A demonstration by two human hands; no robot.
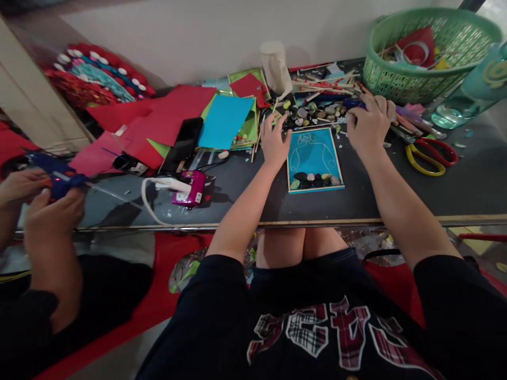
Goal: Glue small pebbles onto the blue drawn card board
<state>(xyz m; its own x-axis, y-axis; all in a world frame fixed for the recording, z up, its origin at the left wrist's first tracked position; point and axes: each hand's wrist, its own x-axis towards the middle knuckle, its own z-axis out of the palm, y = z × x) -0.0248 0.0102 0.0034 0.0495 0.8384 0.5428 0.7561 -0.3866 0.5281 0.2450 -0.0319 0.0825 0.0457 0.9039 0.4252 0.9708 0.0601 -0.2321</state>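
A small blue card (314, 158) with a white line drawing lies on the dark table, and a row of pebbles (316, 180) sits along its near edge. My left hand (274, 138) hovers at the card's far left corner with its fingers spread, reaching toward a pile of loose pebbles (312, 113). My right hand (370, 124) rests just right of that pile. Its fingers curl over a dark blue object (354, 104) that I cannot identify.
Another person's hands at the far left hold a blue glue gun (55, 174). Red and blue paper sheets (186, 119), a black phone (183, 142), a pink power strip (190, 189), yellow-and-red scissors (430, 154), a green basket (425, 53), a green bottle (469, 92) and wooden sticks (325, 82) crowd the table.
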